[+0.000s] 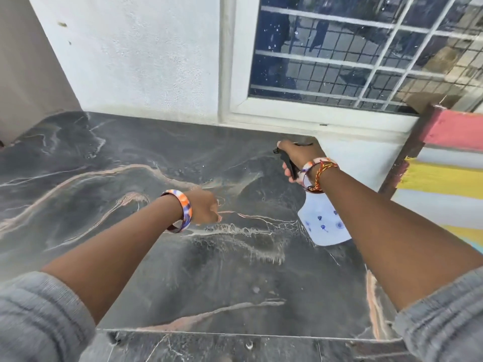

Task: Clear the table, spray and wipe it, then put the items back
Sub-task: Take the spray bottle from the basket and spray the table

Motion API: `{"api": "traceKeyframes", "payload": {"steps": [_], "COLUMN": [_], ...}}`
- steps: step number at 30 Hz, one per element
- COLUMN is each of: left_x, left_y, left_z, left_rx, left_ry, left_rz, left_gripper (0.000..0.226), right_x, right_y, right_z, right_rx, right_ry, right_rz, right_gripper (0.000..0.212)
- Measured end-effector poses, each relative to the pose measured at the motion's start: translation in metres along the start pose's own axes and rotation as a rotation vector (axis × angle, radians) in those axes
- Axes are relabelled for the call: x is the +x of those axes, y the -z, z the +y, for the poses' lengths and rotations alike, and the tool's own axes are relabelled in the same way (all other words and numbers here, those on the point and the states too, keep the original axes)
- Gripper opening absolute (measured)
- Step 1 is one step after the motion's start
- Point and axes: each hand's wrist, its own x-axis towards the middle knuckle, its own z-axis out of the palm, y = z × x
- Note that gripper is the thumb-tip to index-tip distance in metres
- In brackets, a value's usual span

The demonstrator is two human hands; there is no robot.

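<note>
- One spray bottle (322, 226): a white translucent plastic body, flaring wide toward its base and printed with small blue motifs, topped by a black trigger head. It is held in the air above the right part of the tabletop, tilted with the head toward the far edge.
- The right hand (300, 158) grips the bottle's neck and head; its fingers (287, 171) are curled round the black trigger.
- The left hand (205, 206) hangs over the middle of the tabletop and holds nothing; its fingers are curled in loosely toward the palm.
- One tabletop (130, 178): a flat, glossy slab of dark grey marble pattern with pink and white veins. Pale specks and a frothy white streak lie on it near the bottle.
- Three bangles: one rigid orange, purple and white bangle (183, 211) on the left wrist, a like one (308, 168) on the right wrist, and beside it a thin red and yellow braided thread.
- Two grey knit sleeves (39, 317), pushed up to the elbows.
- One rough white plastered wall (143, 61) behind the tabletop.
- One window (352, 53) with a white metal grid over dark glass.
- Painted planks (449, 158) in pink, yellow and pale blue at the right.
</note>
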Motion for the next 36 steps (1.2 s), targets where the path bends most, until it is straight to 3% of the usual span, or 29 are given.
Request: {"api": "traceKeyframes", "payload": {"steps": [3,6,9,12,14,20,25,30,32,36], "left_x": [-0.022,-0.039,-0.053,-0.072,-0.082,-0.107,-0.118,-0.137,-0.146,-0.170], "left_y": [-0.012,-0.026,-0.037,-0.044,-0.048,-0.057,-0.056,-0.047,-0.044,-0.040], "left_z": [-0.001,-0.001,0.007,0.017,0.022,0.016,-0.008,-0.054,-0.083,-0.135], "left_rx": [0.044,0.069,0.087,0.132,0.134,0.188,0.160,0.132,0.103,0.048], "left_ry": [-0.013,-0.021,-0.060,-0.130,-0.152,-0.204,-0.211,-0.164,-0.098,0.074], "left_rz": [-0.046,-0.092,-0.109,-0.144,-0.166,-0.209,-0.213,-0.213,-0.189,-0.198], "left_gripper": [0.034,0.032,0.041,0.042,0.042,0.037,0.041,0.039,0.041,0.046], "right_x": [-0.028,-0.060,-0.091,-0.129,-0.153,-0.203,-0.228,-0.235,-0.233,-0.238], "right_y": [0.008,0.013,0.022,0.035,0.041,0.045,0.000,-0.069,-0.098,-0.154], "right_z": [0.014,0.034,0.061,0.092,0.109,0.137,0.137,0.125,0.118,0.082], "right_rx": [-0.013,0.052,0.106,0.080,0.047,0.137,0.163,0.063,0.030,-0.093], "right_ry": [-0.108,-0.090,-0.039,-0.016,-0.057,-0.286,-0.219,-0.212,-0.244,-0.269], "right_rz": [-0.049,0.004,0.170,0.379,0.432,0.339,0.369,0.304,0.214,-0.091], "right_gripper": [0.033,0.029,0.029,0.043,0.038,0.029,0.028,0.046,0.056,0.055]}}
